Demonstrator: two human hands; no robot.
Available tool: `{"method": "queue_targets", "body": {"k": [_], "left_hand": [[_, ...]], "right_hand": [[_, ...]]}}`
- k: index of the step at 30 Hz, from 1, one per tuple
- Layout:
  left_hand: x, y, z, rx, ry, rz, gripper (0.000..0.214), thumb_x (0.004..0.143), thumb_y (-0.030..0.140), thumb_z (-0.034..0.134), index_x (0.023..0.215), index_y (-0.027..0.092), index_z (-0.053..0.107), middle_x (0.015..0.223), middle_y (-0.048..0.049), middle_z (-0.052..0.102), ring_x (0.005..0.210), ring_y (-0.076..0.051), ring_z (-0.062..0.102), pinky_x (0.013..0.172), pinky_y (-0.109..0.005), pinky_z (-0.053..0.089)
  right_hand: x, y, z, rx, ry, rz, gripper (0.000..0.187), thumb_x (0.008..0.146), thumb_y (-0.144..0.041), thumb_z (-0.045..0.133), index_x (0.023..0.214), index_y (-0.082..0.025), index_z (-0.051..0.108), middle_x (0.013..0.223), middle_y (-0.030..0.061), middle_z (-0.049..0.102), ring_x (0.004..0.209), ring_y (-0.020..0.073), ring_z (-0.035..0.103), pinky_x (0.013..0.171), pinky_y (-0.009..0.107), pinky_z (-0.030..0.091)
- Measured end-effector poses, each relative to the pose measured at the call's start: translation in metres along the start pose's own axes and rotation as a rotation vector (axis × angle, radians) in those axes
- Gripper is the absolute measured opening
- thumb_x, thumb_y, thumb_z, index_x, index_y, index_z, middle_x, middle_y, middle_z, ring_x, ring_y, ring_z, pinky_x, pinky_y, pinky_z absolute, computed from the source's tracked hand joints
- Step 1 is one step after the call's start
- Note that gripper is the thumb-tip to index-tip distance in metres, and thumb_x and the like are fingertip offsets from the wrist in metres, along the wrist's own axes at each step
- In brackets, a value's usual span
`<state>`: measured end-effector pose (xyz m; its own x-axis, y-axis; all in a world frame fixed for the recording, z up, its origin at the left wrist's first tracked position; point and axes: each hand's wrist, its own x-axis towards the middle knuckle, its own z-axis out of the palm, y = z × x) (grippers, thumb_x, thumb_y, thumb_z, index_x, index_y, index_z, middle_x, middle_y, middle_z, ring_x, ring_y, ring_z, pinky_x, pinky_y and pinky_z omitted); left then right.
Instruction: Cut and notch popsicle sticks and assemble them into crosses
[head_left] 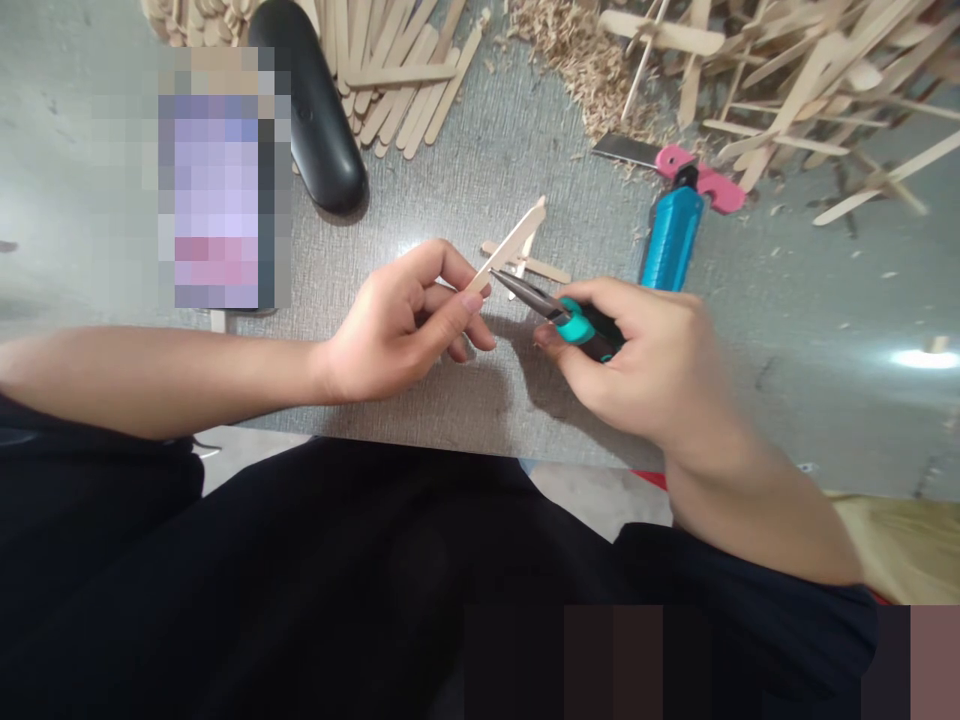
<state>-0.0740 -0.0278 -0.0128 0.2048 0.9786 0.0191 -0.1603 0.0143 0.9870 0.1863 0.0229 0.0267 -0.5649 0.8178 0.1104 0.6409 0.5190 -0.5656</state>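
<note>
My left hand (409, 320) pinches the lower end of a flat wooden craft stick (510, 245), which slants up to the right above the grey table. My right hand (645, 355) is wrapped around teal-handled needle-nose pliers (559, 312). The pliers' metal tips (504, 282) meet the stick near its lower end, just right of my left fingertips. A small cross of short sticks (536, 265) lies on the table right behind the held stick.
A blue glue bottle (671, 240) lies behind my right hand, a pink-handled blade (679, 165) beyond it. A black oblong case (311, 110) sits back left beside a stack of sticks (405, 80). Shavings (581, 60) and stick assemblies (795, 80) crowd the back right.
</note>
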Motion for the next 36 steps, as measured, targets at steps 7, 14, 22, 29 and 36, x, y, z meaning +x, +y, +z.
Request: {"method": "queue_targets", "body": {"k": [7,14,22,29,36], "left_hand": [[0.001,0.001,0.0,-0.033,0.04,-0.048,0.053,0.106,0.074,0.084,0.102,0.026,0.064,0.081,-0.0023,0.088,0.06,-0.016,0.082,0.057,-0.027,0.07],[-0.001,0.002,0.001,-0.033,0.027,-0.034,0.052,0.108,0.074,0.081,0.103,0.026,0.063,0.083,-0.0029,0.088,0.062,-0.016,0.083,0.057,-0.026,0.069],[0.001,0.002,-0.002,-0.096,-0.043,-0.028,0.051,0.107,0.072,0.084,0.101,0.025,0.065,0.073,0.0015,0.082,0.061,-0.015,0.081,0.059,-0.025,0.069],[-0.002,0.008,0.0,-0.158,-0.096,-0.065,0.049,0.111,0.069,0.081,0.105,0.024,0.06,0.069,0.0046,0.079,0.055,-0.012,0.076,0.055,-0.023,0.065],[-0.002,0.019,0.001,-0.232,-0.13,-0.151,0.044,0.114,0.06,0.082,0.105,0.024,0.058,0.071,0.0037,0.08,0.055,-0.012,0.077,0.054,-0.022,0.06]], "right_hand": [[0.0,0.003,0.002,0.021,0.011,-0.023,0.005,0.098,-0.034,0.078,0.099,-0.029,0.079,0.073,-0.0014,0.076,0.06,0.0203,0.066,0.059,0.036,0.051],[0.0,0.003,0.002,0.019,0.006,0.006,0.007,0.098,-0.036,0.077,0.099,-0.029,0.081,0.074,-0.0004,0.077,0.06,0.021,0.066,0.059,0.037,0.051],[-0.001,0.003,-0.001,-0.01,-0.012,0.019,0.005,0.098,-0.032,0.077,0.094,-0.031,0.08,0.07,-0.0014,0.072,0.056,0.019,0.059,0.056,0.038,0.046],[0.001,0.013,0.004,-0.058,0.056,-0.098,0.005,0.091,-0.024,0.076,0.091,-0.029,0.076,0.072,-0.0005,0.073,0.063,0.0217,0.068,0.059,0.038,0.046],[0.004,0.031,0.02,-0.176,0.2,-0.232,0.017,0.084,-0.021,0.068,0.099,-0.028,0.072,0.084,0.0033,0.078,0.074,0.0255,0.073,0.064,0.039,0.048]]}}
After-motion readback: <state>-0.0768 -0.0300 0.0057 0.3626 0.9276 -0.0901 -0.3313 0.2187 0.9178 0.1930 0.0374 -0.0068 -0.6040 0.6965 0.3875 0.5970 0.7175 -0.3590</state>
